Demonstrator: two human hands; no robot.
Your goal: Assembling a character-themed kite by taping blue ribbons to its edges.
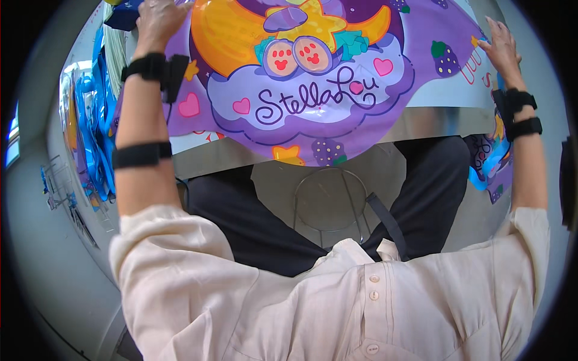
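A glossy purple printed plastic sheet (313, 129) lies across the table, its rounded lower end hanging over the near edge. Yellow, orange and lilac shapes, pink hearts and dark berries are printed on it. At the upper left, my left hand (158, 27) rests by the sheet's left side, thumb stretched out; the picture's top edge cuts off some of its fingers. Farther right, my right hand (503, 53) is at the sheet's right border, fingers apart and nothing seen in them. Beneath the purple sheet shows a white printed layer (442, 96).
The metal table edge (445, 122) runs just beyond my knees. A dark blue object (123, 15) sits beside my left hand. Blue plastic strips (90, 132) hang at the left, and more printed plastic (501, 162) hangs at the right. A round stool (330, 198) stands under the table.
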